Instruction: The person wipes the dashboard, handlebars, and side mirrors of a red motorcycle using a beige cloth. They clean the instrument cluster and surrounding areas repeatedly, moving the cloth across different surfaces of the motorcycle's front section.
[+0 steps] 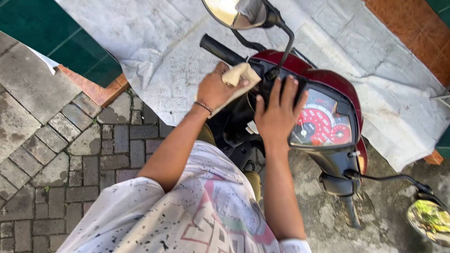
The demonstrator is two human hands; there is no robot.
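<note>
Two hands at a red scooter's handlebar.

Head view: the left hand (216, 89) clenches a tan cloth (241, 75) against the scooter (328, 79) near the black grip (220, 49); the right hand (277, 115) lies open, fingers spread, beside the speedometer (323, 124), hiding the controls beneath. Both mirrors are cut off.

Both bare arms reach forward and up from the torso toward the instrument panel (323, 124). The left hand (216, 88), a thin band at its wrist, sits well left of the panel, fingers curled shut in a pinch with the thumb laid over them. The right hand (277, 112) lies flat against the panel's left edge, palm down, fingers spread and pointing away from the body, elbow nearly straight.
</note>
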